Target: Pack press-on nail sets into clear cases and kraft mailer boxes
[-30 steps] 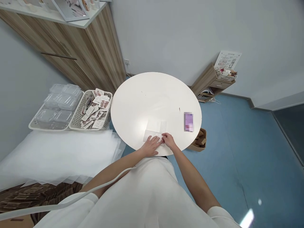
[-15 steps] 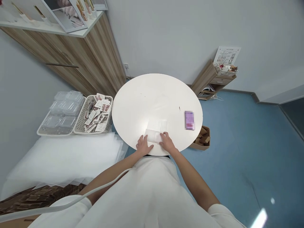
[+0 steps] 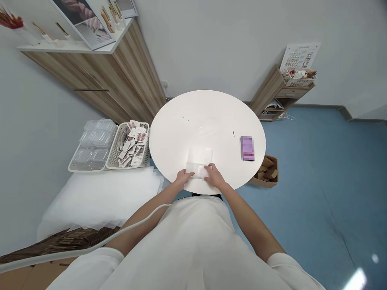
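At the near rim of the round surface (image 3: 172,133), L hand (image 3: 183,176) pinches the left end of a thin white sheet (image 3: 197,170), thumb on top; R hand (image 3: 213,176) grips the right end btwn thumb & bent fingers. Step in hand: prob. folding or straightening it. Next move prob. calls for an even grip at both ends, edges lined up. Just beyond, a fainter see-thru piece (image 3: 201,154); can't tell if joined. Further right, purple pack (image 3: 248,149), well apart from R hand.
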Demonstrator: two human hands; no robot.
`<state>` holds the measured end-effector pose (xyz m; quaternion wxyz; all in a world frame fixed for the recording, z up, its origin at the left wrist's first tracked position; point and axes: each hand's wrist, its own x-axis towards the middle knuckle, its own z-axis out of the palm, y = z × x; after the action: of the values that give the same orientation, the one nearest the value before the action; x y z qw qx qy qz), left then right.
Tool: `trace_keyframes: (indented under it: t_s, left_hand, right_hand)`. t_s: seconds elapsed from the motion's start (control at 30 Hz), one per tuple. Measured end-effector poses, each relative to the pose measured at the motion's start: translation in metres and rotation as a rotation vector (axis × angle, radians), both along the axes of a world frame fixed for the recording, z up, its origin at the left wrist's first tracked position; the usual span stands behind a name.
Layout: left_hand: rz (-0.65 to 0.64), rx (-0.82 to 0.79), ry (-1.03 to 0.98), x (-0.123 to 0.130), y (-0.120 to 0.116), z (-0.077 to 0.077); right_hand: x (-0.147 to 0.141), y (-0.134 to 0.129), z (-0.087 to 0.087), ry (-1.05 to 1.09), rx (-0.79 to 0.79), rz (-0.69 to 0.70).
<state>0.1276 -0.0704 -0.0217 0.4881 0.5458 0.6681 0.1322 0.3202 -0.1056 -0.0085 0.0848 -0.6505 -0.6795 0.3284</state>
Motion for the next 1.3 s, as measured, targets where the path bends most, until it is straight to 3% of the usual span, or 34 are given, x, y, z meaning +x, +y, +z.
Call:
trace_keyframes:
  t_s: [0.2, 0.37, 0.43, 0.67, 0.87, 1.0, 1.2, 1.3]
  left_hand:
    - [-0.110, -0.015, -0.007, 0.009, 0.005, 0.014]
    - [-0.401, 0.165, 0.094, 0.031, 0.001, 0.024]
    - [-0.463, 0.194, 0.138, 0.040, -0.002, 0.025]
    - [-0.602, 0.270, 0.230, 0.055, -0.019, 0.020]
    - [-0.632, 0.324, 0.165, 0.047, -0.033, 0.019]
    - [-0.589, 0.461, 0.165, 0.032, -0.025, 0.021]
    - [-0.748, 0.544, 0.327, 0.033, -0.008, 0.016]
    - [-0.771, 0.544, 0.358, 0.037, -0.007, 0.013]
  right_hand:
    - [0.000, 0.004, -0.006, 0.050, 0.017, -0.050]
    - [-0.005, 0.004, -0.009, 0.108, -0.008, -0.154]
    - [-0.004, 0.003, -0.010, 0.156, -0.031, -0.165]
    - [0.003, 0.011, -0.009, 0.283, -0.069, -0.276]
    - [-0.010, 0.016, -0.013, 0.176, -0.043, -0.416]
    - [-0.011, 0.015, -0.016, 0.194, -0.034, -0.398]
    - [-0.003, 0.012, -0.013, 0.226, -0.038, -0.335]
    - [0.002, 0.001, -0.004, 0.132, 0.027, -0.239]
